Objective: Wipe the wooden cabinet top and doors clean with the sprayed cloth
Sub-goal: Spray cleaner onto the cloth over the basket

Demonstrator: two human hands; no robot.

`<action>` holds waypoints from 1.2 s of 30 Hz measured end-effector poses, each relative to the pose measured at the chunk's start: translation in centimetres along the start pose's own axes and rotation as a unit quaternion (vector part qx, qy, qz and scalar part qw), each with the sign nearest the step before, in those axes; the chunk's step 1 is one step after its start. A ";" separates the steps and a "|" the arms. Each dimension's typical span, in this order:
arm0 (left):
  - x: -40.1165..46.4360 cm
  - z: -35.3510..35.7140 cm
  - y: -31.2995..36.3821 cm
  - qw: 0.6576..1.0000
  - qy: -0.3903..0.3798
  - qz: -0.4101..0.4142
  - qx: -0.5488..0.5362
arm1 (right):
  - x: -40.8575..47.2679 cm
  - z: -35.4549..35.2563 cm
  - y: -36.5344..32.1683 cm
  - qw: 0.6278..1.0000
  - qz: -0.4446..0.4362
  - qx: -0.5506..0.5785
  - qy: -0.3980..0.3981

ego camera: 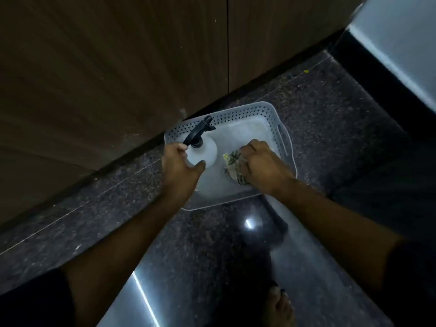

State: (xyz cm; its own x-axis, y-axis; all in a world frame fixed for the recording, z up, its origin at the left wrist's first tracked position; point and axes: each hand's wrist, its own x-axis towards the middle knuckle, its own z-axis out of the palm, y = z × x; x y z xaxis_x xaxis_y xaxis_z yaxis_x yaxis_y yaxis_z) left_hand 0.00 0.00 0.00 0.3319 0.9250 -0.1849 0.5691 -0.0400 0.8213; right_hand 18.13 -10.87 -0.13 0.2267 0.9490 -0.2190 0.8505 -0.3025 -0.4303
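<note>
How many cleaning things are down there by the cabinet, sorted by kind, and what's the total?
Spray bottle, gripped by the left hand: 1
Cloth, gripped by the right hand: 1
Perforated basket that holds both: 1
Total: 3

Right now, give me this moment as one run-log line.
phase: pickup | left hand: grips spray bottle | right hand: grips cloth | both in basket | cabinet doors: not yet wiped
</note>
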 end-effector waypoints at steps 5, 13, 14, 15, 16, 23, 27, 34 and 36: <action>1.6 3.1 -0.9 0.990 0.108 -0.019 -0.090 | 2.3 3.3 1.9 0.997 0.042 -0.026 -0.054; 3.4 3.4 -1.1 0.993 0.012 0.051 -0.105 | 3.2 7.5 2.1 0.994 0.051 -0.073 -0.068; 3.7 3.3 -1.0 0.993 -0.013 0.069 -0.092 | 3.2 7.8 2.1 0.993 0.041 -0.086 -0.064; 4.0 3.3 -0.9 0.993 -0.035 0.077 -0.087 | 3.2 7.9 2.1 0.994 0.033 -0.087 -0.062; 4.3 3.2 -0.7 0.991 -0.051 0.083 -0.095 | 3.3 8.1 2.2 0.995 0.029 -0.076 -0.062; 5.9 3.6 0.2 0.983 -0.079 0.099 -0.133 | 3.7 6.6 4.0 0.968 0.119 0.218 0.032; 5.8 3.7 1.3 0.984 -0.086 0.117 -0.106 | 4.2 4.2 3.9 0.851 0.203 0.459 0.152; 5.5 3.6 3.2 0.989 -0.053 0.129 0.048 | 5.1 -0.5 4.1 0.610 0.202 0.756 0.124; 5.8 3.7 3.4 0.989 -0.065 0.118 0.057 | 5.1 -1.0 4.2 0.591 0.192 0.774 0.125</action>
State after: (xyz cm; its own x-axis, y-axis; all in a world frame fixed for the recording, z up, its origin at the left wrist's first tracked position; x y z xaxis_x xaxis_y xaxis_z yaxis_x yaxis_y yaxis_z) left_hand 6.64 3.83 -0.23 0.5561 0.8282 -0.0698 0.5432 -0.2986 0.7847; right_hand 23.27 -7.24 -2.20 0.4895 0.7091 -0.5075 -0.6943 -0.0353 -0.7189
